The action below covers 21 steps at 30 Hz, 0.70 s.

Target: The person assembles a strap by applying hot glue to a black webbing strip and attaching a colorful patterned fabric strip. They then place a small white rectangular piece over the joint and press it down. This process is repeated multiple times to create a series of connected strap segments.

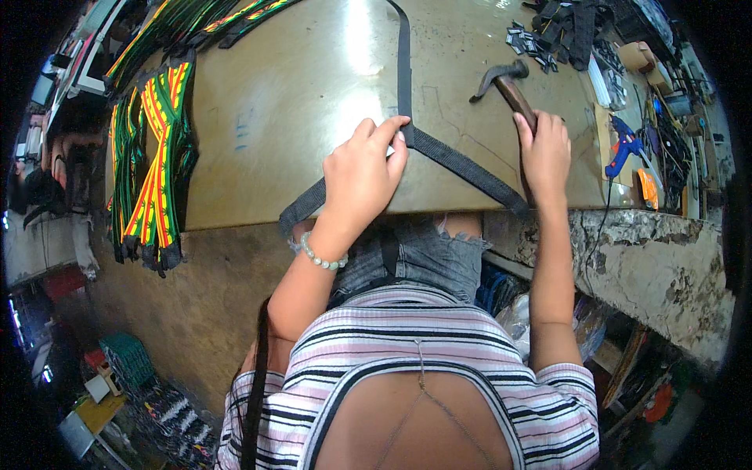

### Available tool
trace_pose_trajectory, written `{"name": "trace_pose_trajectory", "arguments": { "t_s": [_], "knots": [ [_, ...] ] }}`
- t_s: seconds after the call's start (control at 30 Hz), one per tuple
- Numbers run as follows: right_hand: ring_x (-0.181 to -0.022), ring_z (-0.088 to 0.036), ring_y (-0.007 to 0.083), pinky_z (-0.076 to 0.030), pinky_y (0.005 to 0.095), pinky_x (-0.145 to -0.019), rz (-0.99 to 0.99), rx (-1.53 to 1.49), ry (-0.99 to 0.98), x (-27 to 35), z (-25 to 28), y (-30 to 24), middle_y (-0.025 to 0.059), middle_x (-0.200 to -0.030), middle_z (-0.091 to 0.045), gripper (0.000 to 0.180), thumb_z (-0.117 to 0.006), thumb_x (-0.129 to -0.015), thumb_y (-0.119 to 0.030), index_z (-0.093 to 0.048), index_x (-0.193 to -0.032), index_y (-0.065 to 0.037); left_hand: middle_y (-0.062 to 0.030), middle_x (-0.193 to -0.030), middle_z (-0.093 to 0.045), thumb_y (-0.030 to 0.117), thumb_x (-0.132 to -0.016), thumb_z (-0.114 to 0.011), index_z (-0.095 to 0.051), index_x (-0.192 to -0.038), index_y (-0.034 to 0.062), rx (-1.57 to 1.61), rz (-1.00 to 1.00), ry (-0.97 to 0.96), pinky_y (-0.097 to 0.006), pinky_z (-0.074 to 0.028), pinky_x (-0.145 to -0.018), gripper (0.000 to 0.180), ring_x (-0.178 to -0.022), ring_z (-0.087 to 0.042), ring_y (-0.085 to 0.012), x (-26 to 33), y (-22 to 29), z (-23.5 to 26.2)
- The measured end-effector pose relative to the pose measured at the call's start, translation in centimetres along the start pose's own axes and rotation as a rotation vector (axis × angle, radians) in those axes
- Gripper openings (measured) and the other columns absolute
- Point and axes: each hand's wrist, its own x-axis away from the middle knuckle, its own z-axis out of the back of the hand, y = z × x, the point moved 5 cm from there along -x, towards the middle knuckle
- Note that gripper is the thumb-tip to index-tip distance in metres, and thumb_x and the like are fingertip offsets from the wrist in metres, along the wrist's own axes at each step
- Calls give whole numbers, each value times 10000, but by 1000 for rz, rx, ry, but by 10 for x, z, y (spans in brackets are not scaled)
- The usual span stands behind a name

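My left hand (362, 168) pinches a black webbing strap (468, 170) at the point where its lengths meet, near the table's front edge. One length of the strap runs away from me up the table. Two others slant down to the edge, one on each side. Something small and pale shows between my left fingertips, too small to name. In my right hand (545, 157) is a hammer (505, 82), held by its wooden handle. Its dark metal claw head lies to the far side of that hand, apart from the strap.
Striped red, yellow and green straps (159, 149) hang over the table's left edge. Small metal clips (533, 45) and black straps (581, 33) lie at the far right. A blue glue gun (623, 147) and an orange tool (647, 188) sit at the right edge.
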Motion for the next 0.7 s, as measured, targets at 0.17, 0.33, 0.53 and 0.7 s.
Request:
{"name": "trace_pose_trajectory", "arguments": {
  "t_s": [0.17,0.33,0.53,0.7],
  "knots": [
    [-706,-612,458,-487,506,-634,-270,-726,-246,45,35,-32,276,-753,-605,402,-531,-1014,-372,-572,-1018,28,-170,-883,-668,133,-905,-588,-656,-1215,133,220,107,55,-444,-519,-685,317,-711,-651,-369,-2,-13,7],
    [-688,-604,508,-475,505,-591,28,-573,-416,74,36,-81,291,-696,-601,355,-488,-1039,-346,-526,-988,3,-248,-877,-660,65,-928,-520,-544,-1281,75,319,185,38,-480,-490,-719,354,-771,-641,-418,-2,-19,11],
    [-734,-651,483,-499,556,-590,85,-606,-400,75,39,-92,290,-770,-637,298,-518,-1024,-303,-512,-1038,-6,-267,-880,-656,61,-926,-522,-559,-1239,54,354,188,30,-495,-484,-732,315,-779,-635,-439,-2,-22,6],
    [-796,-644,483,-503,549,-687,95,-551,-231,58,21,-68,269,-861,-672,417,-511,-1011,-412,-595,-940,-9,-230,-938,-676,107,-895,-620,-655,-1089,18,263,-27,103,-473,-503,-753,216,-825,-645,-410,-1,-15,8]
  ]
}}
